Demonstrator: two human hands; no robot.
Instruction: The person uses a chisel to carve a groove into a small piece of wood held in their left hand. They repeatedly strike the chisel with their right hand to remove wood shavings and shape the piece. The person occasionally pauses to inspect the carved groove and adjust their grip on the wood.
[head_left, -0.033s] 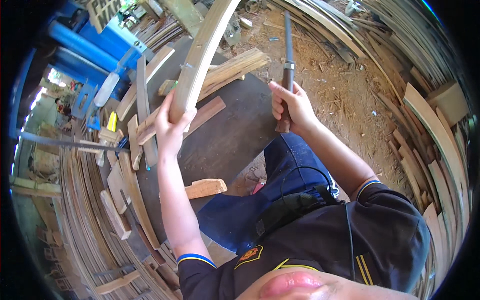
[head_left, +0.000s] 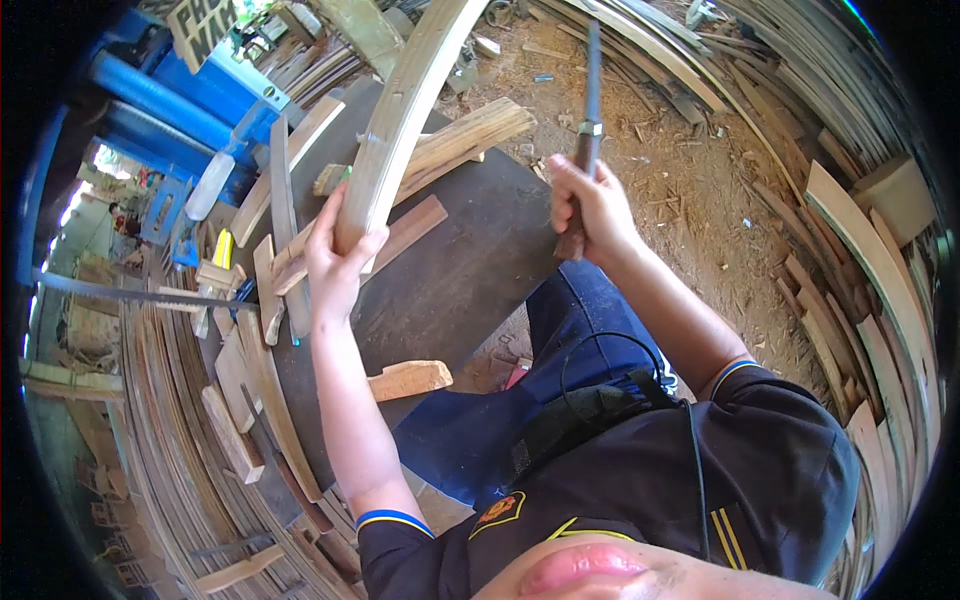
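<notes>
The left hand (head_left: 340, 262) is gripping the lower end of a long curved wooden slat (head_left: 405, 110), fingers wrapped fully around it, just left of the frame's centre. The slat is rising from that fist toward the top middle of the picture, bowing slightly to the right as it goes. The right hand (head_left: 590, 212) is closing in a fist around the dark handle of a chisel-like tool (head_left: 587, 120), right of centre; its thin metal shaft is pointing straight up toward the top edge. The two hands are staying well apart, with the slat lying to the left of the tool and not touching it.

Under both hands a dark round work surface (head_left: 450, 270) is spreading across the middle of the frame. Several short wooden offcuts (head_left: 470, 135) are lying on it behind the slat, and one small wooden block (head_left: 408, 379) is sitting near its lower edge, just right of the left forearm. A blue machine frame (head_left: 170, 105) is standing in the upper left. Stacks of bent wooden strips (head_left: 870, 260) are curving along the right edge, over bare earth littered with shavings.
</notes>
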